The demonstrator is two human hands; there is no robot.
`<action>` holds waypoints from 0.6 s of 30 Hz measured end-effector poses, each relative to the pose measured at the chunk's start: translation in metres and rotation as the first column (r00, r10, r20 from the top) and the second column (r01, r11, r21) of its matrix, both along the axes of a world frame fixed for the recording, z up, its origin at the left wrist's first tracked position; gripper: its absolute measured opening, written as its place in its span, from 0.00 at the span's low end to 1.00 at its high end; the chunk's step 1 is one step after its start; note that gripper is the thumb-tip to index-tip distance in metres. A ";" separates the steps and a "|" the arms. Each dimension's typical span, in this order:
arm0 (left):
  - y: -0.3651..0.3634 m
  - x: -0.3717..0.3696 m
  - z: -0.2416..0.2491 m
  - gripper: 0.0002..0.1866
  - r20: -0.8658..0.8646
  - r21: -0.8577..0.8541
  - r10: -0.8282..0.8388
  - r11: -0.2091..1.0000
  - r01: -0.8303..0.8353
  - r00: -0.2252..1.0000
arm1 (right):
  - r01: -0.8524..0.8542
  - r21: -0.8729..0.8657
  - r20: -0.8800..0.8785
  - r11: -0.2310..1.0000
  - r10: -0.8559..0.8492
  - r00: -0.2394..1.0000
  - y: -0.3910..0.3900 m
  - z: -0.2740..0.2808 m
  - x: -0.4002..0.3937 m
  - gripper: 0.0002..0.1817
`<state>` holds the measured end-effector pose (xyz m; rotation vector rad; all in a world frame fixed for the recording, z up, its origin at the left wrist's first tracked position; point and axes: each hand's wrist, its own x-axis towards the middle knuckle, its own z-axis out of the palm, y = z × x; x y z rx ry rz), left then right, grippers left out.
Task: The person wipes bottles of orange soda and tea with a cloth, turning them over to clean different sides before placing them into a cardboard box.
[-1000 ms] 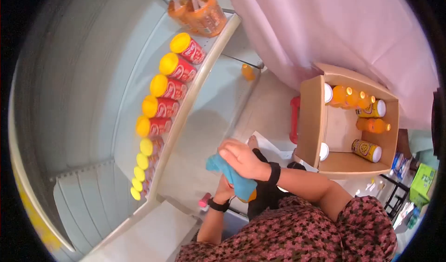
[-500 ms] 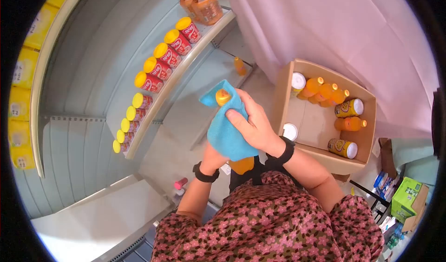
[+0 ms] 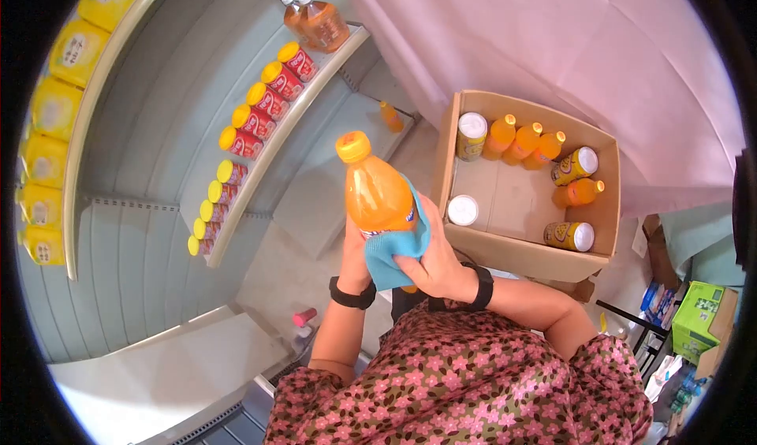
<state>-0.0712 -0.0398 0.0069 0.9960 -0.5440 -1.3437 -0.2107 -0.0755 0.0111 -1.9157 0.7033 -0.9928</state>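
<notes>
At frame centre: orange soda bottle (image 3: 377,193), orange cap, held upright and slightly tilted, clear of shelf and box.

Left hand (image 3: 355,257): curled around the lower back of the bottle, mostly hidden behind it; black wristband below.

Right hand (image 3: 432,262): fingers closed over a blue cloth (image 3: 392,249), pressing it against the bottle's lower right side; black wristband at the wrist.

Judgement on the wiping in hand: it would go best with the left hand turning the bottle while the cloth stays pressed flat, working up from base to cap so the label side is covered; a firm grip low down matters, since the plastic looks smooth.

Upper left: curved grey shelf (image 3: 315,90) carrying a row of red jars with yellow lids (image 3: 260,102) and two amber bottles (image 3: 315,21) at its far end.

Right of centre: open cardboard box (image 3: 505,248) holding more orange bottles (image 3: 520,139) and yellow cans (image 3: 569,236).

Far left edge: yellow packets (image 3: 55,59).
</notes>
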 end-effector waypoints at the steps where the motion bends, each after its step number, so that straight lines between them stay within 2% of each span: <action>1: -0.002 -0.002 0.002 0.29 0.003 -0.003 -0.007 1.000 0.007 1.000 | -0.034 0.060 0.091 0.998 0.029 0.995 -0.006 0.005 -0.001 0.41; 2: -0.004 -0.004 0.006 0.30 -0.023 0.009 -0.055 0.998 0.055 0.998 | -0.073 0.117 0.182 0.990 0.051 0.982 -0.013 0.012 -0.002 0.38; 3: -0.006 -0.005 0.009 0.30 -0.049 0.019 -0.103 0.994 0.104 0.993 | -0.064 0.115 0.185 0.991 0.042 0.982 -0.021 0.024 -0.003 0.38; 4: -0.008 -0.005 0.003 0.30 -0.045 0.015 -0.113 0.993 0.114 0.993 | -0.130 0.303 0.260 0.944 0.049 0.964 -0.030 0.041 -0.005 0.33; 5: -0.010 -0.004 -0.009 0.32 0.184 -0.055 -0.218 0.971 0.231 0.959 | -0.207 0.468 0.336 0.859 0.044 0.941 -0.040 0.054 -0.006 0.28; 6: -0.012 -0.003 -0.016 0.33 0.409 -0.099 -0.288 0.929 0.356 0.866 | -0.202 0.458 0.342 0.866 0.038 0.939 -0.049 0.062 -0.008 0.28; 7: -0.007 -0.003 -0.017 0.37 0.240 -0.129 -0.371 0.904 0.408 0.897 | -0.319 0.501 0.326 0.804 0.166 0.930 -0.058 0.068 -0.013 0.23; 8: -0.007 -0.003 -0.019 0.37 0.247 -0.138 -0.374 0.899 0.415 0.894 | -0.425 0.544 0.314 0.723 0.295 0.903 -0.063 0.072 -0.015 0.19; 9: -0.008 -0.002 -0.023 0.38 0.249 -0.131 -0.412 0.882 0.452 0.876 | -0.386 0.548 0.325 0.742 0.236 0.916 -0.062 0.071 -0.012 0.14; 10: -0.008 0.000 -0.026 0.39 0.250 -0.124 -0.447 0.865 0.486 0.859 | -0.386 0.540 0.325 0.748 0.238 0.916 -0.062 0.069 -0.011 0.14; 11: -0.003 0.001 -0.028 0.40 0.174 -0.114 -0.461 0.868 0.482 0.870 | -0.350 0.562 0.325 0.749 0.189 0.927 -0.062 0.067 -0.011 0.15; 16: -0.006 -0.009 0.010 0.43 0.306 -0.038 -0.303 0.943 0.329 0.903 | -0.238 0.573 0.311 0.784 0.061 0.948 -0.073 0.078 -0.005 0.15; 18: -0.004 -0.016 0.014 0.45 0.651 -0.156 -0.047 0.968 0.195 0.758 | -0.165 0.482 0.298 0.861 0.016 0.955 -0.078 0.083 0.000 0.16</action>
